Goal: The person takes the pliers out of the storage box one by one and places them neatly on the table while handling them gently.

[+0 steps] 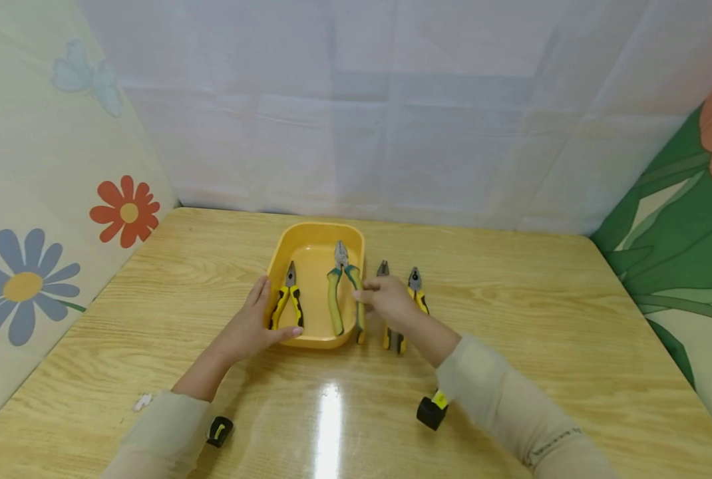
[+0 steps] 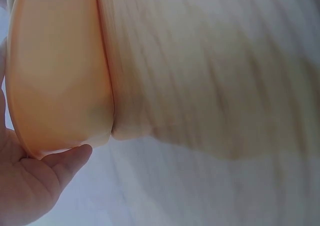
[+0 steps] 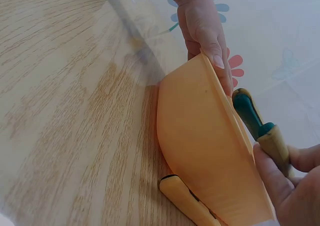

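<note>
A yellow plastic tray [image 1: 317, 342] stands on the table. My left hand [image 1: 257, 326] grips its near left corner, thumb over the front rim and fingers along the left wall. Inside the tray at the left lie long-nose pliers [image 1: 291, 276] with yellow-and-black handles. My right hand [image 1: 392, 303] pinches one handle of combination pliers [image 1: 335, 303] with yellow-and-teal grips, their metal head pointing to the far side of the tray. The right wrist view shows the grip ends of these pliers [image 3: 247, 111] above the rim. How far they are above the tray floor I cannot tell.
Right of the tray lie two more pairs of pliers, one with a dark head [image 1: 382, 268] and one with a grey head [image 1: 415, 278], both partly behind my right hand. Small black blocks with yellow marks show beside the left sleeve [image 1: 164, 426] and right sleeve [image 1: 494, 386].
</note>
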The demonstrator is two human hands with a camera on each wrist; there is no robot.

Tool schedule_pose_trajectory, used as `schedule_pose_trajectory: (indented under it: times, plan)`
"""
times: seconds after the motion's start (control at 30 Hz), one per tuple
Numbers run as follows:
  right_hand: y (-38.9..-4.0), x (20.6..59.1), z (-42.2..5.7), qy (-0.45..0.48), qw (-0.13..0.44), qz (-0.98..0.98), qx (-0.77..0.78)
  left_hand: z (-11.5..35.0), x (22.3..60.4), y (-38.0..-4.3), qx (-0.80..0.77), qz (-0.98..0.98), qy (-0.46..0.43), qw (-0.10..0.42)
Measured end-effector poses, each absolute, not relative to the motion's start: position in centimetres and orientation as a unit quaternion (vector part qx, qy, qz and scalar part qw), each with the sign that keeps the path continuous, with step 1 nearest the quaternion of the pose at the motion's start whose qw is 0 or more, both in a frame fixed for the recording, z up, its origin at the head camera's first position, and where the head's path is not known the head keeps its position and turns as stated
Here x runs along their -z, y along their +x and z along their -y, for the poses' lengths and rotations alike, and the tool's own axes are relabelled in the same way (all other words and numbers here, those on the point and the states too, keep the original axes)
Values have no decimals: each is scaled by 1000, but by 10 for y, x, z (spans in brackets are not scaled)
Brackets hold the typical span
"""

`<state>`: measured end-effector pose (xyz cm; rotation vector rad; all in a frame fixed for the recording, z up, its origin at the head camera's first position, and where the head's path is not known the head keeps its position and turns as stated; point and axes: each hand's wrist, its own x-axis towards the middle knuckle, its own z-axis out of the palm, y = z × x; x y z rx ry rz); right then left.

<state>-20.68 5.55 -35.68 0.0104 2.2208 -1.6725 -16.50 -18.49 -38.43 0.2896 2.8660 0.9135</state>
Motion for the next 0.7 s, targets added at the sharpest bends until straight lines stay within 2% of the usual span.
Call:
schedule_pose_trajectory:
  times: [0.7]
  plan:
    - [-199,359,-81,-5,170,-787,593,185,384,-165,-305,-946,99,55]
